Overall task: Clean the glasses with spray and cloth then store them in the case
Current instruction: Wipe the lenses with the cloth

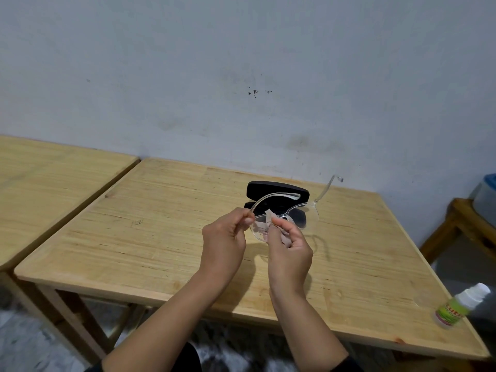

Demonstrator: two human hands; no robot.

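Rubbing clear plastic glasses (292, 213) w/ cloth (261, 226)

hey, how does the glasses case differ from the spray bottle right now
The glasses case is black and lies open at the table's far side, behind the hands; the spray bottle is clear with a green label and white cap, closed, near the front right corner. The case is long and flat; the bottle is small and narrow. Both rest on the wooden table, untouched.

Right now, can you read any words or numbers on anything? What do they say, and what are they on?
"cutir" or something close, in red letters on the green label of the spray bottle: the letters are blurred and the word is cut off, so I am not sure.
The smaller print under it is too blurred to read.
The case, glasses and cloth show no writing.
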